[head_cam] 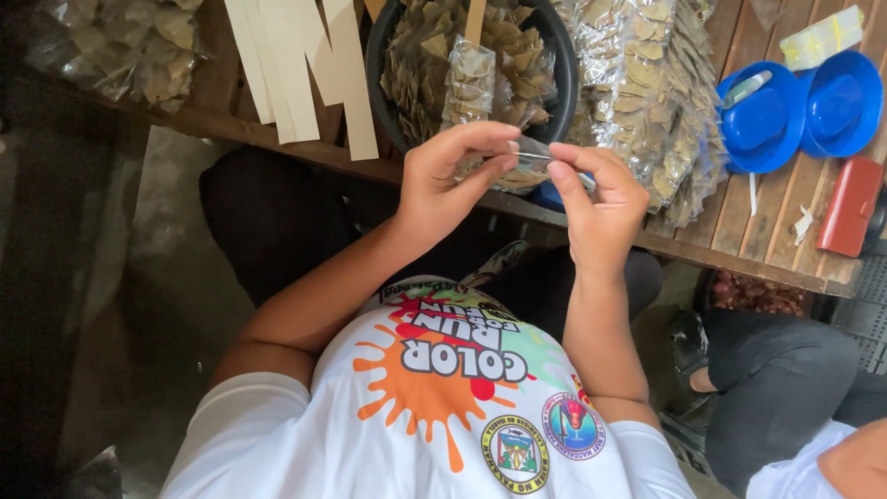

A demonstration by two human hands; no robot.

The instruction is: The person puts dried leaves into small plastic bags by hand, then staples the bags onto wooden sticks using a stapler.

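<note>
Both hands, left (443, 180) and right (596, 208), pinched on clear packet (531, 151) held above table edge (517, 208) before leaf basin (462, 65); slippery film likely to slide from fingertips, dropping to lap, if pinch loosened.

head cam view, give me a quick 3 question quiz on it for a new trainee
1. True or false: both the left hand and the right hand pinch the small clear bag.
2. What fills the black basin on the wooden table? A) dried leaves B) red beads C) coins
3. What colour are the two round lids near the red case?

Key
1. True; the fingertips of both hands meet on it, just in front of the table edge.
2. A; loose dried leaves, with filled clear packets stacked beside the basin.
3. Blue.
</note>
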